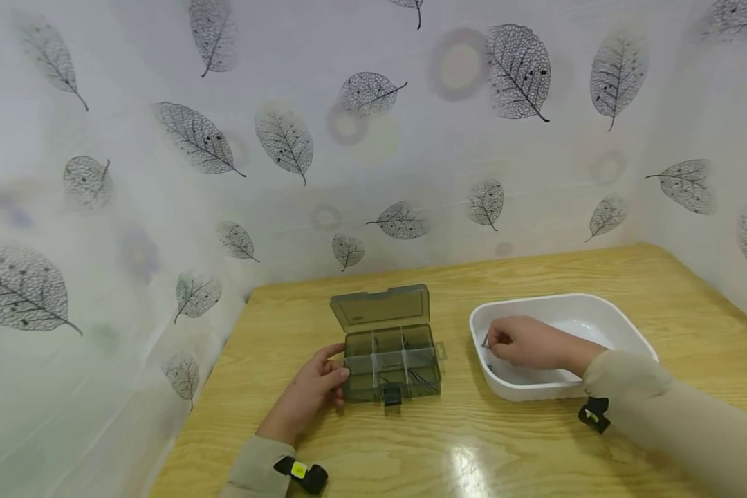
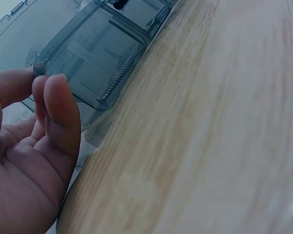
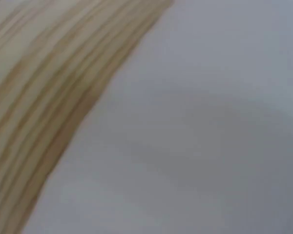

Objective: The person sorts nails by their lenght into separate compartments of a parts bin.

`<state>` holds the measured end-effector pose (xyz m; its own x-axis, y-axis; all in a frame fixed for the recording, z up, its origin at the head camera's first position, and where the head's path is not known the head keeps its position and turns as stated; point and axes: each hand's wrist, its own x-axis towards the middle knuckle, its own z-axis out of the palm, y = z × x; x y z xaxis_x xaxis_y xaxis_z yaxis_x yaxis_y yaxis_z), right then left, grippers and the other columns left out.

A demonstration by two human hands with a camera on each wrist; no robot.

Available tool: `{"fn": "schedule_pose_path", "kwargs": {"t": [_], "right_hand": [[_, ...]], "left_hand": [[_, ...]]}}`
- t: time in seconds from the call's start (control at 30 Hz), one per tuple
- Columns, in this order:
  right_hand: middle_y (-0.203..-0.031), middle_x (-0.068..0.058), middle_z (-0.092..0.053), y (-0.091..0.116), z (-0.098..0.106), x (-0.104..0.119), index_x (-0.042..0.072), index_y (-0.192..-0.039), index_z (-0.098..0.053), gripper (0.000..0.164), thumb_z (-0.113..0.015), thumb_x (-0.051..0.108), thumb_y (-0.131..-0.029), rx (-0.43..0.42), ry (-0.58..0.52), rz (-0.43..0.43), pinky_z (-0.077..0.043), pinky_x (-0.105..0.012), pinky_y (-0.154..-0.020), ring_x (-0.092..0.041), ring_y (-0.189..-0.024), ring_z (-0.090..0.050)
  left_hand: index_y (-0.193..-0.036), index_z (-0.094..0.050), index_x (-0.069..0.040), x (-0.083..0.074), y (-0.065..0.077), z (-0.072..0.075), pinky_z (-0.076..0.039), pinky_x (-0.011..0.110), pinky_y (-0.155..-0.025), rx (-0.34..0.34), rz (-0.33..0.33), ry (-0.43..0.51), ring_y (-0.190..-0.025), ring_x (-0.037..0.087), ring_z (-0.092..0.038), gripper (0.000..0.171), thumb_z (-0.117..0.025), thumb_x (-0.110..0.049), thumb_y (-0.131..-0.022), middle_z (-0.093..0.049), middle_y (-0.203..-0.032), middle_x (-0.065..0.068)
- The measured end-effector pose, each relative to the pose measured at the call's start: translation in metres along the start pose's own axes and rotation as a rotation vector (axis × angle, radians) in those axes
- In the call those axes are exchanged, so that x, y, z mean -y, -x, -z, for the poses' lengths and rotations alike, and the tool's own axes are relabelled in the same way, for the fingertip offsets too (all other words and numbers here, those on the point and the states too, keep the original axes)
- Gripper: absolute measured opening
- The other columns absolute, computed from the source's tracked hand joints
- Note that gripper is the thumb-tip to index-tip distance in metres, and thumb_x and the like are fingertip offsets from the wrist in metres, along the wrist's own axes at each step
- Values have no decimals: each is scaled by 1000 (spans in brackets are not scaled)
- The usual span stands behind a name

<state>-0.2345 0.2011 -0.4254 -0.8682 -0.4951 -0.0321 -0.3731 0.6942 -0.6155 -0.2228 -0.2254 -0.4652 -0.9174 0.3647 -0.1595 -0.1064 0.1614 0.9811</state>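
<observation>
A dark translucent compartment box stands on the table with its lid raised. Several screws lie in its front compartments; one long screw shows through the wall in the left wrist view. My left hand grips the box's left side between thumb and fingers. Inside the white tray, my right hand has its fingers curled, pinching a small silvery screw near the tray's left wall. The right wrist view shows only blurred tray wall and table, with the hand out of sight.
The wooden table carries the box at left and the tray at right. A small dark piece lies in the tray near its front left corner. Leaf-patterned sheeting surrounds the table's back and sides.
</observation>
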Motion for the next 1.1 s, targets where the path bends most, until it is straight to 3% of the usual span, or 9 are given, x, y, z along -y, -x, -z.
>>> {"fn": "schedule_pose_path", "kwargs": {"t": [0.17, 0.33, 0.63, 0.87, 1.1], "right_hand": [[-85, -4, -64, -3, 6, 14, 8, -107, -66, 13, -59, 6, -96, 5, -106, -1, -48, -30, -56, -15, -65, -57], [-92, -3, -66, -8, 12, 33, 10, -118, -69, 20, -57, 12, -102, -2, -107, 16, -49, -33, -59, -17, -71, -57], [-104, 5, -68, -26, 7, 67, 21, -118, -70, 20, -56, 17, -104, -3, -98, 46, -51, -38, -72, -17, -86, -62], [-114, 1, -70, -49, -9, 92, 16, -121, -71, 22, -56, 18, -105, 0, -88, 102, -54, -38, -82, -13, -100, -65], [-113, 6, -70, -79, -27, 116, 17, -119, -73, 21, -58, 20, -104, 4, -44, 131, -54, -37, -83, -10, -98, -65]], "left_hand": [[-157, -29, -8, 0, 0, -1, -57, 34, -68, 2, -1, 7, -79, 19, -56, 61, -59, -18, -105, -53, -107, 13], [-157, -29, -8, 0, -1, -1, -57, 34, -68, 3, -6, 8, -79, 19, -56, 61, -59, -17, -105, -53, -107, 13], [-157, -29, -8, -1, -1, 0, -57, 35, -68, 0, 3, 0, -78, 19, -56, 60, -58, -16, -105, -53, -107, 13], [-157, -29, -8, -3, 0, -2, -56, 35, -68, 8, -3, 0, -79, 18, -55, 61, -58, -15, -105, -52, -107, 14], [-157, -29, -8, -3, 1, -3, -56, 35, -69, 4, 5, 17, -79, 19, -54, 61, -58, -15, -105, -52, -106, 13]]}}
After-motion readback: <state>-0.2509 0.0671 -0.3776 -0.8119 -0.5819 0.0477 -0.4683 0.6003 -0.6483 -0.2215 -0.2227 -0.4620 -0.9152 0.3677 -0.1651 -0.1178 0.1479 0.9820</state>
